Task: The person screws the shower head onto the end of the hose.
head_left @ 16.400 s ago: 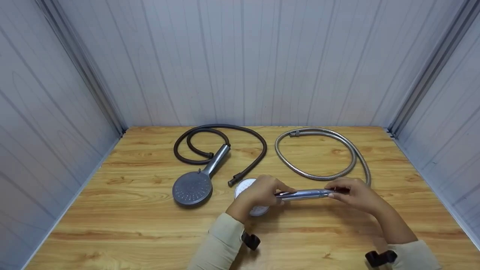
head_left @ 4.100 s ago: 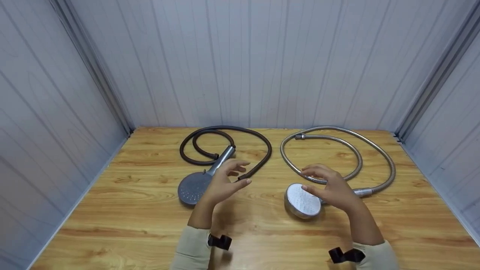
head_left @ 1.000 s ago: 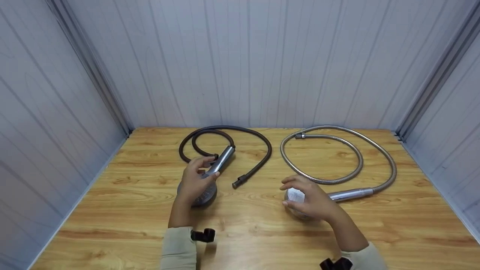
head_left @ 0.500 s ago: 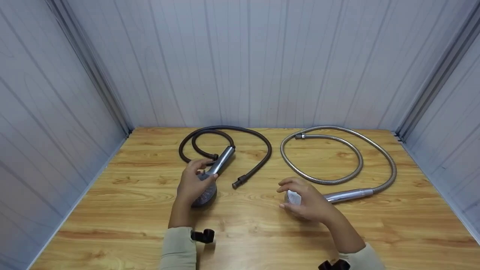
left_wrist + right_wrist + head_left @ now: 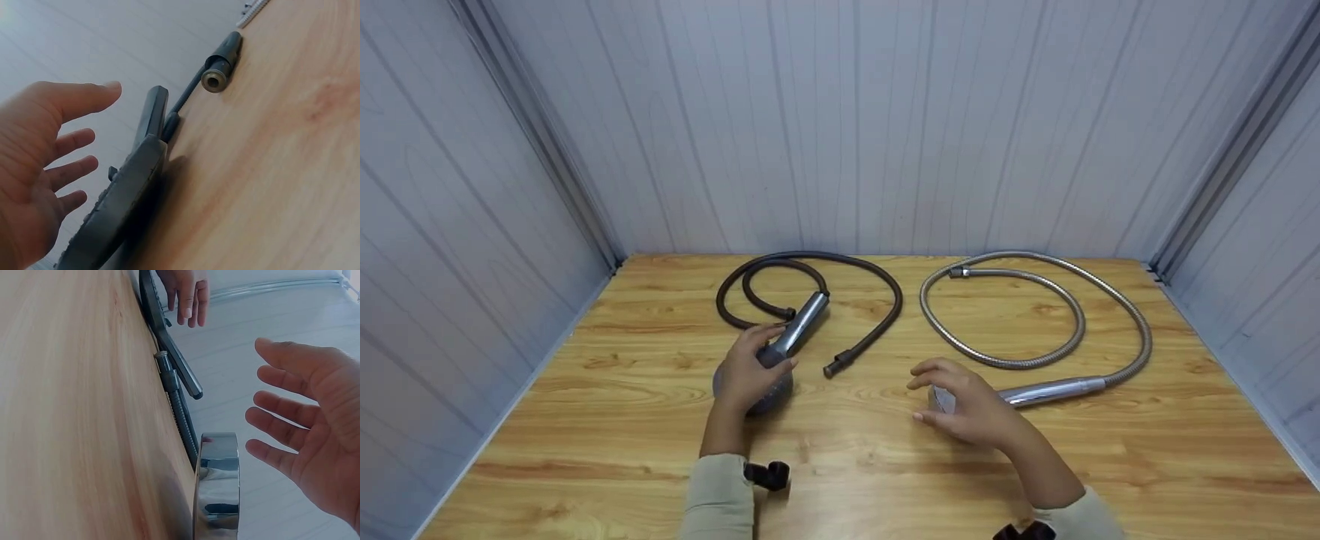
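Note:
A grey shower head (image 5: 771,395) with a silver handle (image 5: 802,324) lies on the table at left, joined to a dark hose (image 5: 898,289). Above its head my left hand (image 5: 744,375) hovers with fingers spread; the left wrist view shows a gap between that hand (image 5: 39,152) and the shower head (image 5: 121,199). At right lies a chrome shower head (image 5: 940,400), its handle (image 5: 1050,391) joined to a silver hose (image 5: 1144,337). My right hand (image 5: 971,405) hangs over it and partly hides it. In the right wrist view the hand (image 5: 315,416) stands clear of the chrome head (image 5: 218,484), holding nothing.
The dark hose's loose end fitting (image 5: 837,365) lies between the two shower heads. The silver hose's other end fitting (image 5: 959,272) is near the back. Bare wood (image 5: 855,465) shows at the front of the table, and white panel walls (image 5: 885,127) stand on three sides.
Over the last second my right hand has drifted slightly left above the chrome shower head. My left hand has lowered a little. Earlier, both hands held the chrome handle; the silver hose is now joined to it.

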Motion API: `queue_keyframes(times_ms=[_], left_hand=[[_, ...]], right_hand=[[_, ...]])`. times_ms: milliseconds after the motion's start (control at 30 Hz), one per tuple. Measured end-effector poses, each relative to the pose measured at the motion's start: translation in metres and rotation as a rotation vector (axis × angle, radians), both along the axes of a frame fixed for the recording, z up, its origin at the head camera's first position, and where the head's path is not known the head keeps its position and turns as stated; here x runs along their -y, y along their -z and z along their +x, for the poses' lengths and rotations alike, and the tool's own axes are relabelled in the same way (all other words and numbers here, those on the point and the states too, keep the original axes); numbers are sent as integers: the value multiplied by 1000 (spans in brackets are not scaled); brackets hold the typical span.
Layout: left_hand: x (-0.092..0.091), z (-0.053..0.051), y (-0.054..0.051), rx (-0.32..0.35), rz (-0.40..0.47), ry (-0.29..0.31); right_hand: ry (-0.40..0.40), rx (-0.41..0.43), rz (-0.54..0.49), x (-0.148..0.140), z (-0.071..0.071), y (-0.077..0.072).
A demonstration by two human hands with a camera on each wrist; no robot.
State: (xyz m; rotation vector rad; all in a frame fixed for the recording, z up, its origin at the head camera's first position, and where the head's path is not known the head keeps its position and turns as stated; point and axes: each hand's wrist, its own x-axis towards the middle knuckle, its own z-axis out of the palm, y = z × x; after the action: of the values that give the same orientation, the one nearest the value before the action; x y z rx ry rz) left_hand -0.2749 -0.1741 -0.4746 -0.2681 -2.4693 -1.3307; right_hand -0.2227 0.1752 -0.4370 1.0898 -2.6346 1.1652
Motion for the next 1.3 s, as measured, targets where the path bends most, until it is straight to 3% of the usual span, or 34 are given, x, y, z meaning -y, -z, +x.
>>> queue_keyframes(times_ms=[433,733,1067,1300], left_hand=[[2,-1,2,38,9,-29],[5,0,4,40,-3,-28],[4,-1,4,41,-49,-44],[3,1,1,53,-74,-50]], right_hand=[[-7,-60,4,14,-4,10],[-3,-40,10,28,-9,12],[-28,-76,-15,44,-21,16],[-22,-39,-37,57,-28,16]])
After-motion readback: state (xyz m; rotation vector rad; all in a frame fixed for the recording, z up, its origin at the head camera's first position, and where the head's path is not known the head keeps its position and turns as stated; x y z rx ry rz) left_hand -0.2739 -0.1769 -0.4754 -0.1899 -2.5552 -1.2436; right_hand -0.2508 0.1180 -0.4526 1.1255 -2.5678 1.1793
